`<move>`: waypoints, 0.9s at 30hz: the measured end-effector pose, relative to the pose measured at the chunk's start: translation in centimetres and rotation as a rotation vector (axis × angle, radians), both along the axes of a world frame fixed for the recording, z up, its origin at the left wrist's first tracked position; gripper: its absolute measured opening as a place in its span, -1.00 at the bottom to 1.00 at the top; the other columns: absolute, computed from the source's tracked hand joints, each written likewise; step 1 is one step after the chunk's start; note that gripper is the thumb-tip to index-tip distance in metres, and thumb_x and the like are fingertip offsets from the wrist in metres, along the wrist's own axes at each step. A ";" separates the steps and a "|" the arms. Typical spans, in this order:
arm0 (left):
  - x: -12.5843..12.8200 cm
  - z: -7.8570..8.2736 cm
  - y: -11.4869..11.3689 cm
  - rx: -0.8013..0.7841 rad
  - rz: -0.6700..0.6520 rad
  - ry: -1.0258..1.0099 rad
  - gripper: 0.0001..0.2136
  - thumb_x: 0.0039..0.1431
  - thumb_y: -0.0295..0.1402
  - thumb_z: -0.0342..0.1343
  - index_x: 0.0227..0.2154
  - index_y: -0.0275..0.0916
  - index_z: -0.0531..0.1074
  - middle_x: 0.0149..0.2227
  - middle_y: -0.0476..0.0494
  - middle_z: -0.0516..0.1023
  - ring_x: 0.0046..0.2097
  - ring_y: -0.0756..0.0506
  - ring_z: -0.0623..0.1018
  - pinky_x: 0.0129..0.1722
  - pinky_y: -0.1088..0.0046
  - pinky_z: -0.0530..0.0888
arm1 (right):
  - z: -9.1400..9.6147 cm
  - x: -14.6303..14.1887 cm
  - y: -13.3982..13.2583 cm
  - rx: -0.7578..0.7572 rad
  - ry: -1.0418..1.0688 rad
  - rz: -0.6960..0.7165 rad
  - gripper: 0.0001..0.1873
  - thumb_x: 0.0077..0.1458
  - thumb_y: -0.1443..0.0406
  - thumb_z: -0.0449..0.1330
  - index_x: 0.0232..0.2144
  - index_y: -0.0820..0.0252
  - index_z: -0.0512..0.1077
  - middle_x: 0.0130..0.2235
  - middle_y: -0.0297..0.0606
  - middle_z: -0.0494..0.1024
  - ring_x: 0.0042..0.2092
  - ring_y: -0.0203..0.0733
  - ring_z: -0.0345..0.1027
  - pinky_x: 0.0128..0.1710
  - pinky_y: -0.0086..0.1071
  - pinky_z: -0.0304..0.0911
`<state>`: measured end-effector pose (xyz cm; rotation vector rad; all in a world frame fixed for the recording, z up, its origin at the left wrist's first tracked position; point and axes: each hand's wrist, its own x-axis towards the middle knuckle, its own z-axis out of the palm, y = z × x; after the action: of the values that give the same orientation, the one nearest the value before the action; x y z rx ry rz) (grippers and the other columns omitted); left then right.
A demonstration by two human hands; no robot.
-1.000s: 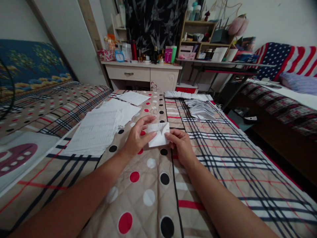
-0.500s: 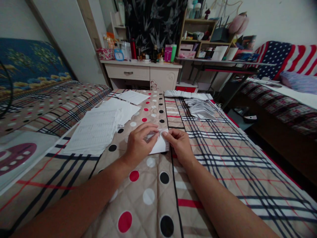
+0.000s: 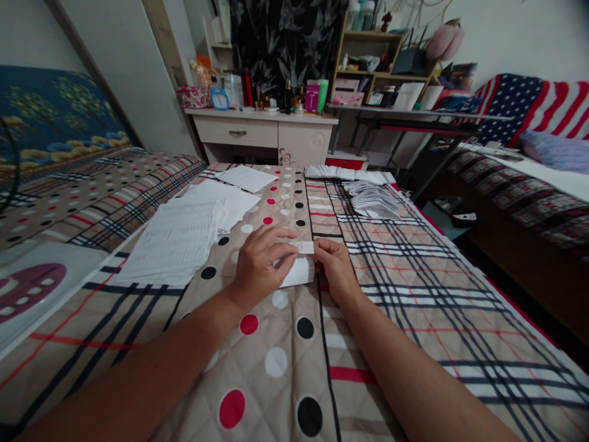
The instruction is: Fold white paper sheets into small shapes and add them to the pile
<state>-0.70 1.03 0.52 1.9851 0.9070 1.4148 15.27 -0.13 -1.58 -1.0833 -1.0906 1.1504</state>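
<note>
A small folded sheet of paper lies on the quilted bedspread in front of me, with its upper strip bent up toward me. My left hand grips the left end of the paper, thumb and fingers curved around it. At its right end, my right hand pinches the strip between thumb and curled fingers. Faint print shows on the raised strip. To the left lies a spread stack of printed sheets. A bundle of folded paper pieces rests to the right, beyond my right hand.
Behind that bundle is a long row of folded white paper. A white bag with a purple print lies at the left edge. Past the bed's far end stand a drawer cabinet and a desk with shelves.
The paper's upper edge has turned from a loose flap into a flat, straight strip between my hands. My right thumb has shifted right, to the strip's end.
</note>
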 end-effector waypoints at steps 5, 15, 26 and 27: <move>0.1 -0.3 0.3 -0.007 -0.028 0.022 -0.92 0.05 -0.44 0.23 -0.43 -0.12 0.60 -0.18 -0.15 0.57 -0.08 -0.16 0.49 0.06 0.28 0.35 | -0.3 0.1 0.0 0.003 0.055 0.041 -0.71 0.02 0.15 0.21 -0.61 0.20 0.34 -0.61 -0.43 0.19 -0.55 -0.37 -0.03 -0.57 -0.45 -0.12; 0.0 -1.4 1.9 -0.411 -0.051 -0.029 -0.79 -0.07 -0.31 0.32 -0.36 -0.30 0.55 -0.47 -0.06 0.56 -0.44 0.00 0.49 -0.45 0.54 0.39 | 0.5 -0.2 -0.5 0.029 -0.119 0.033 -0.63 -0.01 0.07 0.26 -0.61 0.22 0.32 -0.61 -0.43 0.22 -0.56 -0.38 0.01 -0.58 -0.45 -0.12; -0.2 -1.0 2.0 -0.611 -0.191 0.032 -0.79 -0.09 -0.28 0.28 -0.46 -0.33 0.46 -0.50 -0.02 0.50 -0.49 0.04 0.45 -0.48 0.56 0.34 | -0.1 0.1 0.2 0.045 -0.154 -0.100 -0.62 -0.02 0.07 0.26 -0.62 0.23 0.35 -0.62 -0.42 0.27 -0.56 -0.38 0.05 -0.58 -0.46 -0.06; -0.3 -0.9 2.1 -0.580 -0.176 0.044 -0.79 -0.08 -0.28 0.27 -0.46 -0.33 0.46 -0.50 -0.02 0.50 -0.48 0.04 0.44 -0.47 0.56 0.34 | 0.0 0.2 0.2 0.044 -0.141 -0.083 -0.63 -0.04 0.07 0.28 -0.61 0.23 0.36 -0.61 -0.42 0.29 -0.56 -0.38 0.06 -0.58 -0.46 -0.05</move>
<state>-0.96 3.14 -0.39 1.6084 0.9964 0.8820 15.51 0.03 -1.57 -1.1782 -1.1641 0.9926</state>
